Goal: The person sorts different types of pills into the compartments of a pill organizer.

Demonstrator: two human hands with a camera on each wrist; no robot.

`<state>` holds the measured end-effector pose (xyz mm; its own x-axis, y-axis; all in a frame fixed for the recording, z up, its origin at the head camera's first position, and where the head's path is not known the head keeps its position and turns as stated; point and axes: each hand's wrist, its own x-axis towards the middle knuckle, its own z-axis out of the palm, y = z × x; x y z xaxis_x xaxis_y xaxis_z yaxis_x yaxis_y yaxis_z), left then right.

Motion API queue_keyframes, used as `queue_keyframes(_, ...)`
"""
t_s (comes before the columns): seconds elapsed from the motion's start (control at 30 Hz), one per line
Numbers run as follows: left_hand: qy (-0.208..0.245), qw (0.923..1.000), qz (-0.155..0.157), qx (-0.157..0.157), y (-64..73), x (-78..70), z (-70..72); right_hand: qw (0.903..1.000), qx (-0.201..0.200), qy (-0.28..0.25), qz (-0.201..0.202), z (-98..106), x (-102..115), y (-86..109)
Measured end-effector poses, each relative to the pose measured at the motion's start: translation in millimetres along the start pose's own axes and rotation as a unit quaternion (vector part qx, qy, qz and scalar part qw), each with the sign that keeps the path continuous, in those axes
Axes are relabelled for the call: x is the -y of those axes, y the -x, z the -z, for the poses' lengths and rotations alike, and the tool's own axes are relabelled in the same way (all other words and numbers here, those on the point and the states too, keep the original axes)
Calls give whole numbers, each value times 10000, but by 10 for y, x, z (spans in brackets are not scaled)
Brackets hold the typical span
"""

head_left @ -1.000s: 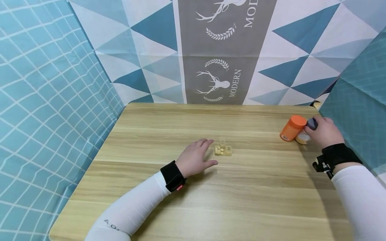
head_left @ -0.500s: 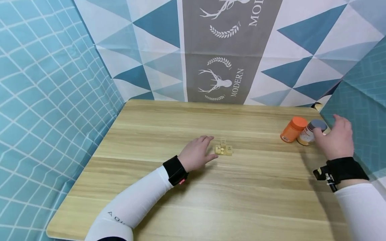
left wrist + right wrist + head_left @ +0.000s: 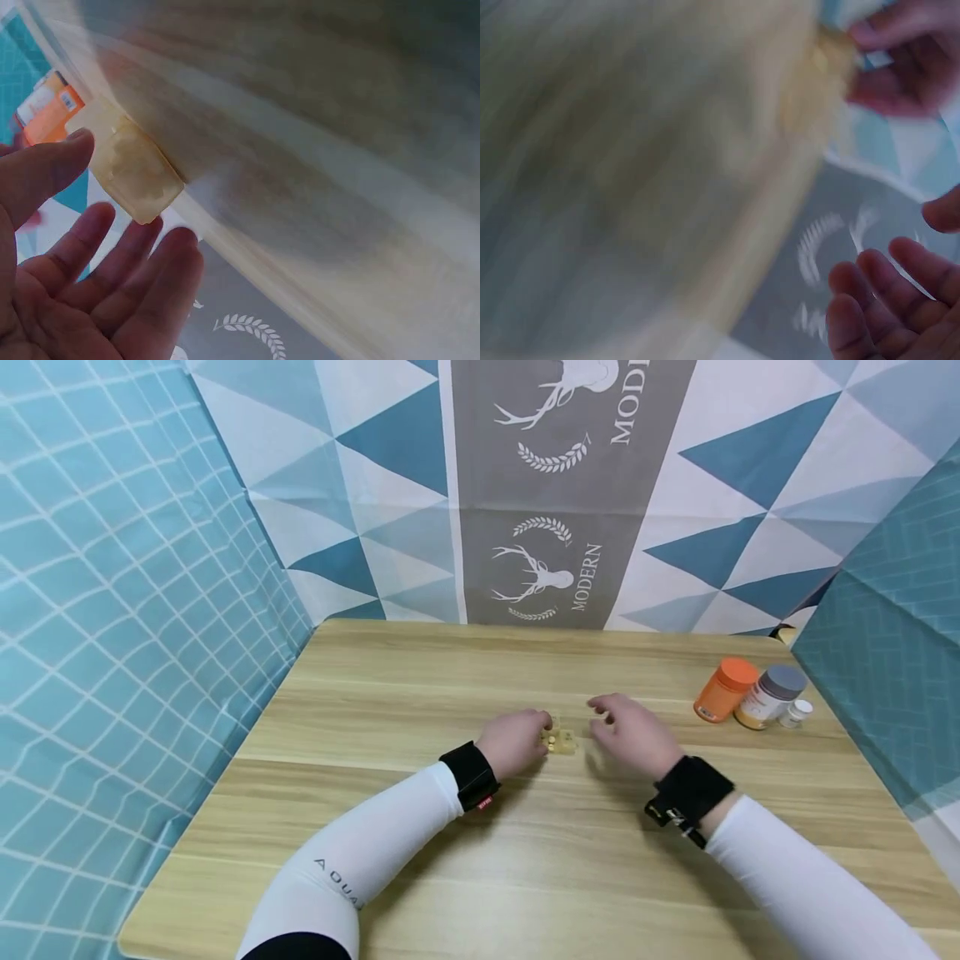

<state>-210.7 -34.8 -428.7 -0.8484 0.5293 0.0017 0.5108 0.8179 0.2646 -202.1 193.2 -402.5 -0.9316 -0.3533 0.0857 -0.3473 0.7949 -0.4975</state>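
In the head view a small translucent yellow pill box (image 3: 561, 742) with flipped-up lids lies mid-table. My left hand (image 3: 516, 743) holds its left end, and the fingers cover that part. The left wrist view has the pill box (image 3: 139, 176) between the thumb (image 3: 56, 169) and the fingers. To the right of the box, my right hand (image 3: 636, 735) hovers over the table with loosely bent fingers and holds nothing. The right wrist view, blurred, shows that hand's bent fingers (image 3: 885, 300) apart from the pill box (image 3: 821, 82).
At the table's (image 3: 450, 877) back right stand an orange bottle (image 3: 725, 689), a grey-lidded bottle (image 3: 770, 697) and a small white bottle (image 3: 796, 713), close together. Patterned cloth (image 3: 675, 577) hangs along the back edge, with blue cloths at both sides.
My right hand has left the bottles and swung left toward the pill box, uncovering the small white bottle. My left hand has moved slightly right and taken hold of the pill box.
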Motion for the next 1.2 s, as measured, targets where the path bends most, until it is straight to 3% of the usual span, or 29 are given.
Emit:
queue_keyframes(0.23, -229, 9994, -231, -70, -39, -5, -28, 9973, 532, 384, 328, -325, 112, -203)
queue_keyframes(0.4, -460, 9984, -340, 44, -62, -36, 8, 9983, 483, 24, 328, -340, 109, -266)
queue_keyframes(0.77, -264, 9988, -398, 125, -103, 23, 77, 9975, 0, -509, 493, -351, 148, -308)
queue_keyframes(0.93, -145, 9993, -330, 82, -106, 39, 64, 9960, 145, -608, 637, -380, 148, -283)
queue_keyframes(1.2, 44, 9998, -203, 77, -71, 62, 69, 9926, 650, -348, 967, -460, 126, -259)
